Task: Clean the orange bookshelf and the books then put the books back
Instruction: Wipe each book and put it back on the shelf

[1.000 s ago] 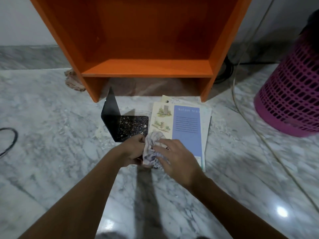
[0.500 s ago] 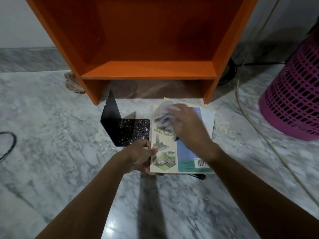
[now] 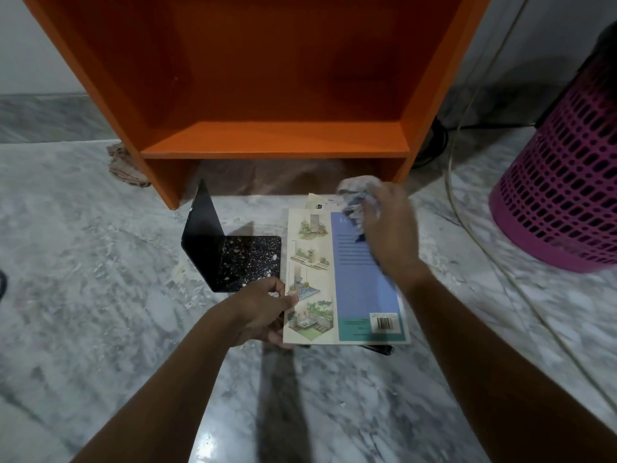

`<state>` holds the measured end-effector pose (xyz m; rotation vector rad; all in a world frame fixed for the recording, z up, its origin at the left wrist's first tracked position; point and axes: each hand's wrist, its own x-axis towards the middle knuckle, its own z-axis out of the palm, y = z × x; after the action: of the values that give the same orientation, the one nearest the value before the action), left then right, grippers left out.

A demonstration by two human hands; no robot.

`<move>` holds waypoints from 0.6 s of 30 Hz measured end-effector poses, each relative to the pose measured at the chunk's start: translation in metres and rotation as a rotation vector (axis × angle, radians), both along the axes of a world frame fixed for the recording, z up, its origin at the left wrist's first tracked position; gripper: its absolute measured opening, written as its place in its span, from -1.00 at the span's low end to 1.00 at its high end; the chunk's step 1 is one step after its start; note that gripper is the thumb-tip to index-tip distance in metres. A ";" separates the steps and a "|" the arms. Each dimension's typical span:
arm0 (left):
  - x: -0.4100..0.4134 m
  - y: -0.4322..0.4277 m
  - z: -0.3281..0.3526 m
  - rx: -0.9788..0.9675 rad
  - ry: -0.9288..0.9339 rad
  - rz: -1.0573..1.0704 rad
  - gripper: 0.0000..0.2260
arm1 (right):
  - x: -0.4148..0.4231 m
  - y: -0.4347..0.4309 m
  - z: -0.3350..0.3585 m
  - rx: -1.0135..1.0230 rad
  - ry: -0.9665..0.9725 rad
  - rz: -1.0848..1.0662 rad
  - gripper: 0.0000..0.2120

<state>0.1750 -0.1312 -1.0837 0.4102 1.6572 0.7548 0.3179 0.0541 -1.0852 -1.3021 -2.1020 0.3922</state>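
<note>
The orange bookshelf (image 3: 273, 148) stands on the marble floor ahead, its shelf bare. In front of it a book (image 3: 354, 295) with a blue and cream back cover lies flat on other books or papers whose edges peek out. My left hand (image 3: 263, 309) pinches the book's left edge near its lower corner. My right hand (image 3: 390, 228) presses a crumpled pale cloth (image 3: 357, 195) on the book's far right corner. A black L-shaped bookend (image 3: 230, 259), speckled with dust, sits just left of the book.
A magenta perforated basket (image 3: 564, 182) stands at the right, with a thin cable (image 3: 467, 228) curving across the floor beside it. A brownish rag (image 3: 123, 165) lies by the shelf's left foot. Dark cords (image 3: 434, 142) coil behind the shelf's right side.
My right hand has swept the cloth from the book's near edge up to its far right corner. My left hand let go of the cloth and now holds the book's left edge.
</note>
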 end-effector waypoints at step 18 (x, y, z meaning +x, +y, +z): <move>0.001 -0.002 0.019 -0.007 -0.077 -0.047 -0.81 | 0.021 -0.139 -0.022 0.088 -0.181 0.558 -0.72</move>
<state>0.1763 -0.1335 -1.0649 0.4086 1.5731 0.7209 0.3390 -0.0849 -1.1076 -0.7030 -2.5939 0.4170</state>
